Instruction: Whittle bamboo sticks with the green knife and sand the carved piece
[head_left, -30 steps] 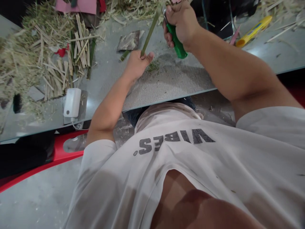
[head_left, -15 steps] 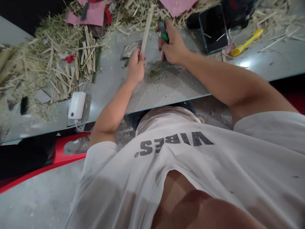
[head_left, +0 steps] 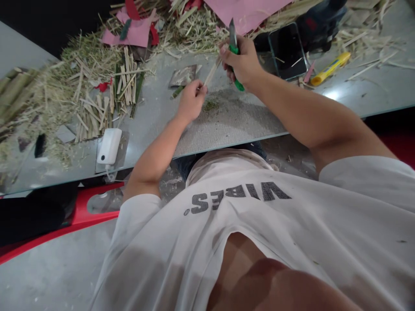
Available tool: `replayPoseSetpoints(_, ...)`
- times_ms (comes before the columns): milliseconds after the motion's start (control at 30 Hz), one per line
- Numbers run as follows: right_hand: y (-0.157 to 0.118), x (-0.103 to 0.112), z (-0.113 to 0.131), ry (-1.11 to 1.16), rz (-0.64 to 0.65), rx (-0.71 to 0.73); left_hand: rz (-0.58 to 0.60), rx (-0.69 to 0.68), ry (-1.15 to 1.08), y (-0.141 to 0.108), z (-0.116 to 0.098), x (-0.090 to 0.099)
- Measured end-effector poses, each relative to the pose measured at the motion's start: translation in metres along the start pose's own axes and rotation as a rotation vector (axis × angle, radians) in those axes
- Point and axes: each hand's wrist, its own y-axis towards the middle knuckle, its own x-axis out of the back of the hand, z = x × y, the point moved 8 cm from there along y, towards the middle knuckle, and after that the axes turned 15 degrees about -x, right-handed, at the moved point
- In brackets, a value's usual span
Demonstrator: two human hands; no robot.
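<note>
Now my left hand (head_left: 191, 103) pinches the bamboo strip (head_left: 212, 72), which runs from those fingertips to my right hand (head_left: 247, 64), curled around the green-handled knife (head_left: 233, 48), blade pointing away, not cutting.

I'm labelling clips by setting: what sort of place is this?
Probably a small craft workspace: a table with heaped shavings, cut sticks and a green-handled knife in the right hand.

Pink sheet (head_left: 248, 15) cut off above
</note>
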Motion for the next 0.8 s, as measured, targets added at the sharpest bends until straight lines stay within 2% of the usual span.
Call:
replayPoseSetpoints(100,-0.001,0.005,0.006,-0.001,-0.001,0.031,0.206,0.020,0.057,-0.004,0.005,-0.010)
replayPoseSetpoints(133,-0.001,0.007,0.008,0.003,0.002,0.039,0.232,0.048,0.051,-0.005,0.008,-0.010)
replayPoseSetpoints(267,0.001,0.012,0.013,0.019,-0.005,0.068,0.283,0.130,0.037,-0.004,0.022,-0.009)
replayPoseSetpoints(367,0.004,0.015,0.013,0.031,-0.015,0.078,0.280,0.113,0.024,-0.001,0.020,-0.010)
replayPoseSetpoints(500,0.006,0.014,0.013,0.054,0.009,0.081,0.109,-0.008,0.005,0.004,-0.004,-0.002)
replayPoseSetpoints(667,-0.004,0.001,0.012,-0.067,0.169,0.070,-0.144,-0.141,0.032,0.007,-0.041,0.022)
replayPoseSetpoints(800,-0.020,-0.019,0.001,-0.276,0.300,0.035,-0.269,-0.166,0.041,0.011,-0.045,0.036)
